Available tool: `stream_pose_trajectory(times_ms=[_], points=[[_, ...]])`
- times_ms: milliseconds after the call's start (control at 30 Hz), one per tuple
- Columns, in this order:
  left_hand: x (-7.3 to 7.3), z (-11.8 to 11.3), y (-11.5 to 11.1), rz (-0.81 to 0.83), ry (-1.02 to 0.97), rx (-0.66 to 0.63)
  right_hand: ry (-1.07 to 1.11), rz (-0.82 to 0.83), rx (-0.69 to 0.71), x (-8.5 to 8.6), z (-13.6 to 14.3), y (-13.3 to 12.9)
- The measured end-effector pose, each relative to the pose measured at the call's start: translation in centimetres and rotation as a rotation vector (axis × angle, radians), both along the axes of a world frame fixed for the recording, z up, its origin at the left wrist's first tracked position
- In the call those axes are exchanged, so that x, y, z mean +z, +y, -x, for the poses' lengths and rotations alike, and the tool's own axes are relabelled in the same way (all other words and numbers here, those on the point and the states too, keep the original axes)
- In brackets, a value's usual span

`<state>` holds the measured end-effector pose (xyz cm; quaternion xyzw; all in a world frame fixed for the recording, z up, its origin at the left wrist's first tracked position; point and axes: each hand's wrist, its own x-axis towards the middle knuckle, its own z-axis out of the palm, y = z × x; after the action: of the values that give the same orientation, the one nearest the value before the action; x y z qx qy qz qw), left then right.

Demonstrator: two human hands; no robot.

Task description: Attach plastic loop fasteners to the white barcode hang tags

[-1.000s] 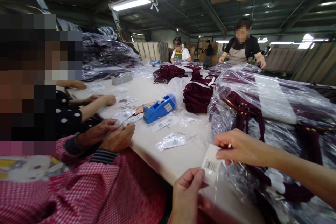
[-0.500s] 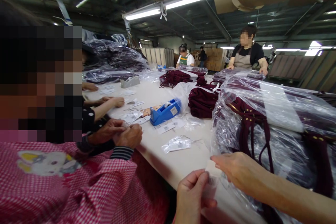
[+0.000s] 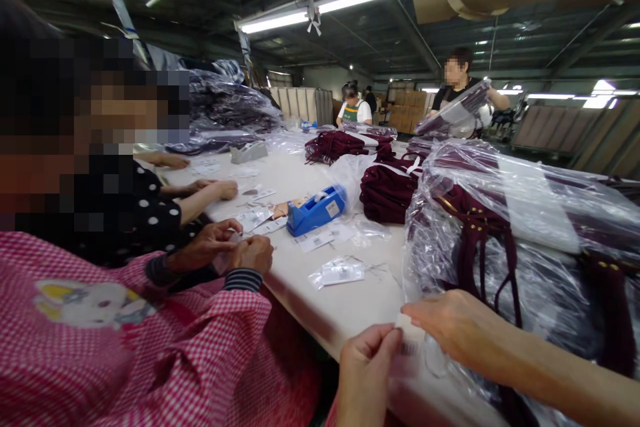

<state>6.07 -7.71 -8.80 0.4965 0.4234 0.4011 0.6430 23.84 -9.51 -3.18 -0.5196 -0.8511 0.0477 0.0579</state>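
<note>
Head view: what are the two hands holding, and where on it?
A small white barcode tag, pinched between both hands: left hand on its left edge, right hand on its top right.

Small white barcode tag (image 3: 411, 340), apparently inside clear bag (image 3: 440, 360)

Glossy clear plastic bag (image 3: 525, 213), paper tag (image 3: 410, 340)

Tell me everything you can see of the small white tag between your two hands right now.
The tag is a small white paper or card label with dark barcode-like print, blurred here. It is pinched near the table's front edge between the fingers of the left hand and the right hand, which cover most of it. It sits at the clear plastic bag of maroon garments; whether it is inside the film or on it cannot be told.
</note>
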Motion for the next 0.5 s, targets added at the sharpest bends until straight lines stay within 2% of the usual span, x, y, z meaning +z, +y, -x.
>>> stream_pose_trajectory(times_ms=[133, 267, 400, 500], points=[[-0.9, -0.5, 0.2, 0.084, -0.083, 0.034, -0.027, 0.075, -0.032, -1.0, 0.6, -0.3], [-1.2, -0.5, 0.4, 0.115, -0.091, 0.044, -0.038, 0.104, -0.046, -1.1, 1.3, -1.0], [-1.0, 0.1, 0.6, 0.064, -0.072, 0.02, 0.069, 0.076, -0.077, -0.7, 2.0, -1.4], [-0.1, 1.0, 1.3, -0.035, 0.01, -0.034, 0.237, 0.045, -0.139, -1.0, 2.6, -0.4]])
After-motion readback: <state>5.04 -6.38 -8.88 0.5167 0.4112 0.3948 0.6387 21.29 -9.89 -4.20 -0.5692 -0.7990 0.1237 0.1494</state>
